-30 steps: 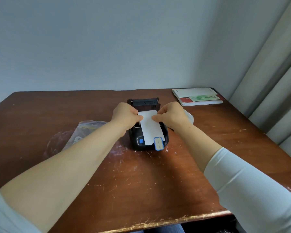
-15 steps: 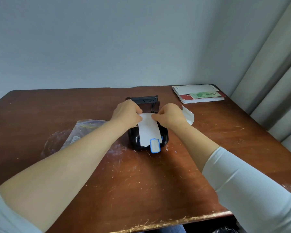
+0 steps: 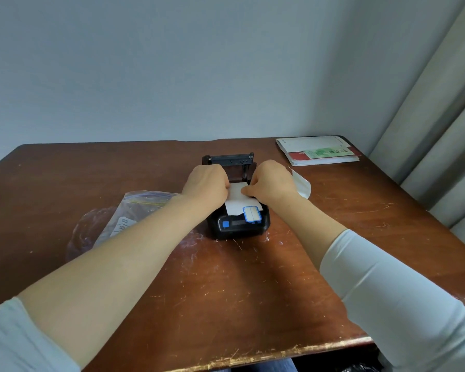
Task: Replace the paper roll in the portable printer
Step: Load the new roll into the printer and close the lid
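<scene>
Both hands pinch the white paper strip (image 3: 236, 201): left hand (image 3: 206, 185) on its left edge, right hand (image 3: 270, 183) on its right, over the open black portable printer (image 3: 239, 224), lid (image 3: 228, 160) upright behind. Strip's free end, with a blue-bordered label (image 3: 251, 213), drapes toward a blue button (image 3: 225, 224); roll itself apparently hidden. Bare table (image 3: 239, 304) nearer; plastic bag (image 3: 124, 218) left, booklet (image 3: 320, 153) far right, writing unreadable.
</scene>
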A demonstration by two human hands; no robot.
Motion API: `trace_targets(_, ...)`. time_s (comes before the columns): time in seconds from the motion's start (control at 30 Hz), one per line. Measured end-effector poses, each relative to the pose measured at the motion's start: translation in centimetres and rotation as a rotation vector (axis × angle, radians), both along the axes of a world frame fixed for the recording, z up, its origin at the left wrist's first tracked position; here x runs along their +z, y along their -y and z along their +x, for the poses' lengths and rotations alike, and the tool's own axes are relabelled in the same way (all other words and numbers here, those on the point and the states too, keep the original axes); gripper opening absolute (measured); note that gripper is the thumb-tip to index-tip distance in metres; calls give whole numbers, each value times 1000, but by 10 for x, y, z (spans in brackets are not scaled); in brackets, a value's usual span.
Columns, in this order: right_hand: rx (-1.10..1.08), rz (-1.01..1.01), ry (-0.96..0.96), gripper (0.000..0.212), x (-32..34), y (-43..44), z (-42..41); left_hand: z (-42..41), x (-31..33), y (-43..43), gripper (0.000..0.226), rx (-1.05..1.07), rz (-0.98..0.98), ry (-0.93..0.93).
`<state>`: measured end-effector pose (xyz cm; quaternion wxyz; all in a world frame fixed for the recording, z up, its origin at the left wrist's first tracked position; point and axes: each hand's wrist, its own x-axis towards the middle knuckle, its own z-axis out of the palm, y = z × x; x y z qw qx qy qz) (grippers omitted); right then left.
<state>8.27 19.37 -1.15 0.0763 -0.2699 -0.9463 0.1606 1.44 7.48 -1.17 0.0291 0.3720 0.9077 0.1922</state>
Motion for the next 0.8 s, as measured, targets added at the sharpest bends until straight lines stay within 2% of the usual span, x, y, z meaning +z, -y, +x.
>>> trace_targets(0.07,6,13,-42,23,1,-2,1,-3,-3,0,31,-16,17,9)
trace_targets(0.13,-19,-36,-204,13,3,-6,3,-5,-4,2,40,-43,23,2)
trace_targets(0.23,54,-127,-428,36,9,-10,3,-2,-6,4,24,-84,44,-63)
trace_targets(0.3,170,-164,-363,48,14,-10,2,-1,-8,3,27,-84,27,-88)
trace_targets(0.4,243,-239,-232,48,14,-11,2,-3,-9,5,27,-69,-1,-105)
trace_targets(0.47,236,-217,-244,45,12,-11,4,-2,-10,10,36,-117,20,-116)
trace_targets(0.57,229,-169,-266,40,8,-10,6,7,-10,20,36,-163,47,-182)
trace_targets(0.67,228,-127,-278,35,4,-10,9,14,-16,27,61,-181,-24,-323)
trace_targets(0.8,199,-139,-325,30,3,-9,13,21,-18,36,77,-180,-58,-371)
